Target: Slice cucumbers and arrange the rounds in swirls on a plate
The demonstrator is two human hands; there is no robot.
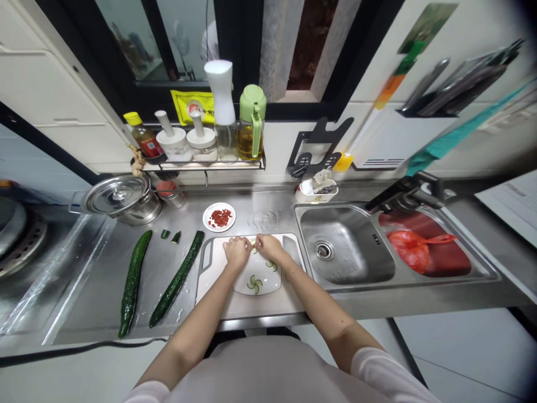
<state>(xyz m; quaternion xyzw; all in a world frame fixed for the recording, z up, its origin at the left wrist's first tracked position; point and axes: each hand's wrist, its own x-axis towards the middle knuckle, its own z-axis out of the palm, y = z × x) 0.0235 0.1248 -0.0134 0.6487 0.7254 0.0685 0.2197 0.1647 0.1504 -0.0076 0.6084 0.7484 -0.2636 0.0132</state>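
Observation:
A white plate [240, 285] with rounded corners lies on a white cutting board [206, 284]. Thin cucumber slices form a pinwheel [254, 285] near the plate's front edge, and a second cluster of slices [272, 266] sits on its right side. Both hands meet over the plate's far edge. My left hand [238, 252] is closed in a pinch at a small piece of cucumber [254, 244]. From the other side, the fingertips of my right hand [268, 247] pinch at this same piece. The fingers partly hide it.
Two whole cucumbers [136, 282] [178, 280] and two cut ends [171, 235] lie to the left. Behind the board stands a small dish of red bits [219, 217]. A lidded pot [126, 201] is at the back left; a double sink [348, 246] holding a red bag [409, 250] is on the right.

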